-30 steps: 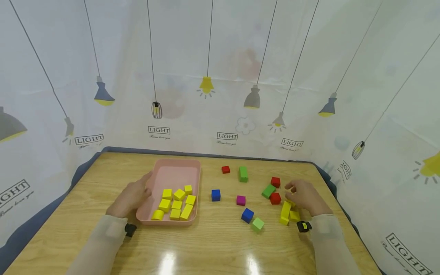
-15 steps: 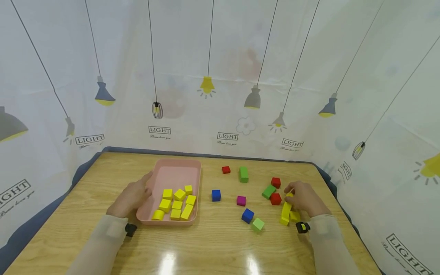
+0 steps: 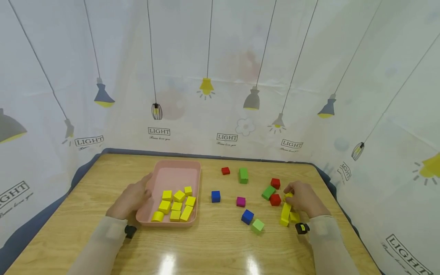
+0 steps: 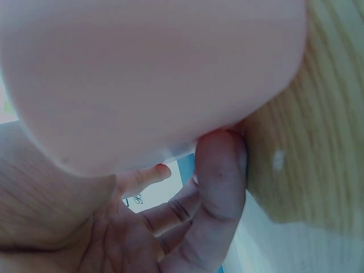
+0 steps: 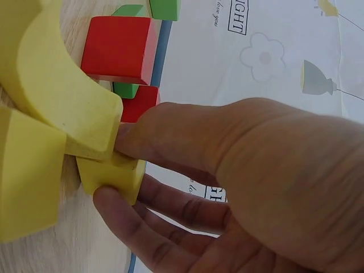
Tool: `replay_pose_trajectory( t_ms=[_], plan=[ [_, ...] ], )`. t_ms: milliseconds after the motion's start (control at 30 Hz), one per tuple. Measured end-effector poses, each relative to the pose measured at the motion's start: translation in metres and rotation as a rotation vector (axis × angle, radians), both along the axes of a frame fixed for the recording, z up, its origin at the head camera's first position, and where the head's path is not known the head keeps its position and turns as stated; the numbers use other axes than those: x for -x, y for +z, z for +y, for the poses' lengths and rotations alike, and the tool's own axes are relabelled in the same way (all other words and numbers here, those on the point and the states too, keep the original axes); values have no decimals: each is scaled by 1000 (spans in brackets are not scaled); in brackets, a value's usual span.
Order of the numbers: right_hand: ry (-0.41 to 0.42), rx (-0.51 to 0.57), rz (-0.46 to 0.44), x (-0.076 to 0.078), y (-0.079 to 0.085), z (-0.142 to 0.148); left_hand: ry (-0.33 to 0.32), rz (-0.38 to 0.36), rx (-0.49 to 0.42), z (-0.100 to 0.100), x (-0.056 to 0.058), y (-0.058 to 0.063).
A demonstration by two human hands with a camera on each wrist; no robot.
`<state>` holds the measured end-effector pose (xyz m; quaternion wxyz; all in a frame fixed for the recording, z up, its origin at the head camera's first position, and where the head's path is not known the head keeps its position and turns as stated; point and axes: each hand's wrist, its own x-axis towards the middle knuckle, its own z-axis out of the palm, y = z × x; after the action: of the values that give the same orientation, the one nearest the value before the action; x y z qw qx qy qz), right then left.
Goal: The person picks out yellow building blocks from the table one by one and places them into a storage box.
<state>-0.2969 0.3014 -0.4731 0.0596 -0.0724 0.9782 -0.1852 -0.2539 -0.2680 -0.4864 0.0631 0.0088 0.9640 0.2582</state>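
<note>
Newly drawn in, my right hand [image 3: 306, 196] pinches a yellow block [image 5: 112, 175], well right of the tray [image 3: 176, 175] my loose left hand [image 3: 131, 196] touches.

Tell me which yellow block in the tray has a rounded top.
The yellow block at the near-left corner of the pink tray; its top curves, while the others there look flat-sided.

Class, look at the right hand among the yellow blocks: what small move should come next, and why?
Probably a gentle lift of the yellow block by the right hand: thumb and fingers appear to pinch it, other yellow blocks lie close by, and the pink tray holds only yellow pieces.
</note>
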Motion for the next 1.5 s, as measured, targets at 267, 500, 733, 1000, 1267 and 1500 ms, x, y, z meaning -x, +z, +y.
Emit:
replay_pose_trajectory(
  t_ms=[267,500,733,1000,1267,1500],
  plan=[
    [-13,14,22,1,2,-3,3,-26,-4,-1,0,1],
    [-21,35,42,2,5,-3,-5,-21,7,-1,3,-1],
    [27,49,153,1,10,-13,-3,-19,29,-1,4,-3],
    [57,58,221,-3,21,-39,-4,-20,16,-1,2,-1],
    [141,58,299,-2,31,-75,-6,-26,1,-1,2,-2],
    [265,91,377,10,29,-109,-17,-13,6,0,0,0]
  ],
)
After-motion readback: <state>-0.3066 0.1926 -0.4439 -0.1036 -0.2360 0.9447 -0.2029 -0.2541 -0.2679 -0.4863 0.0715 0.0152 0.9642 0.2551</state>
